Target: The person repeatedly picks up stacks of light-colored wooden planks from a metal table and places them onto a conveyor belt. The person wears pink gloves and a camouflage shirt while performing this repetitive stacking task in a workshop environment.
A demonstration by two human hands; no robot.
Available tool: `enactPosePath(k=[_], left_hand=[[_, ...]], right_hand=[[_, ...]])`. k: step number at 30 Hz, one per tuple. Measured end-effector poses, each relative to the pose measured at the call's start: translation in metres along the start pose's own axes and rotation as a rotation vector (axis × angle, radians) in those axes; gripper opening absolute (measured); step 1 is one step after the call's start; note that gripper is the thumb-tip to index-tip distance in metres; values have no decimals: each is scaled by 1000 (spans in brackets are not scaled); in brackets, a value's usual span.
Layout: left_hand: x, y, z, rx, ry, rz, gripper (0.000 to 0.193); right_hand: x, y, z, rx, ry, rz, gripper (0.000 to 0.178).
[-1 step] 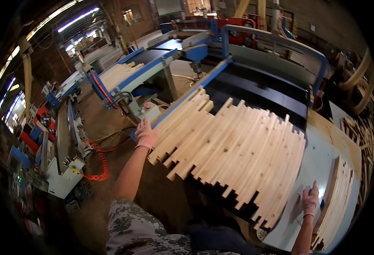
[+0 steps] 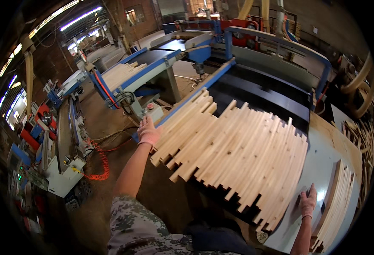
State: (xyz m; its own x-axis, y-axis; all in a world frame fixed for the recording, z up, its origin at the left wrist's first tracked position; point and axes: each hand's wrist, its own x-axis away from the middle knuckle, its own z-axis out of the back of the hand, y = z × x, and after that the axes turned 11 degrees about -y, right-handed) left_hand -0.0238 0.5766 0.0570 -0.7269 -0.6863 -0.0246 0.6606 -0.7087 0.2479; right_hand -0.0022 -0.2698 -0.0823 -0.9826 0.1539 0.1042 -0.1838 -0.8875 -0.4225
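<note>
Pale wooden strips [image 2: 234,148] lie side by side across a black conveyor belt, their near ends stepped unevenly. At the left border of this layer is my left hand [image 2: 148,132], in a pinkish glove with the fingers stretched out. It is against or right beside the outermost strip; I cannot tell whether it presses on it. My right hand [image 2: 308,204], gloved too, is over the grey side table [image 2: 312,168] with thumb and fingers apart, holding nothing. Just right of it, a smaller bundle of strips [image 2: 338,206] lies on that table.
A blue-edged frame [image 2: 276,36] spans the belt's far end. Beyond my left hand stands a control box with a red button [image 2: 150,106]. A second conveyor [image 2: 125,74] carries more strips. At left are a machine [image 2: 68,170] and a coiled orange hose [image 2: 104,163]. Scrap wood [image 2: 361,136] is heaped at right.
The whole view has shifted slightly, with the strips and belt appearing a little further right and lower. Both hands keep nearly the same pose, and the strips keep their arrangement.
</note>
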Motion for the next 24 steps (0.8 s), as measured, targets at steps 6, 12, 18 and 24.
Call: enactPosePath(k=[6,12,18,24], left_hand=[[-56,20,32,-107,-166,122,100],[-75,-9,7,-196,-11,12,105],[-45,-36,23,152,40,-223,83],[70,4,-12,1287,-437,-507,38]], right_hand=[[-26,-18,-47,131,47,55,80],[-39,-6,-71,70,131,23,75],[-3,-20,-78,72,197,6,74],[-7,-46,-53,106,199,-70,76]])
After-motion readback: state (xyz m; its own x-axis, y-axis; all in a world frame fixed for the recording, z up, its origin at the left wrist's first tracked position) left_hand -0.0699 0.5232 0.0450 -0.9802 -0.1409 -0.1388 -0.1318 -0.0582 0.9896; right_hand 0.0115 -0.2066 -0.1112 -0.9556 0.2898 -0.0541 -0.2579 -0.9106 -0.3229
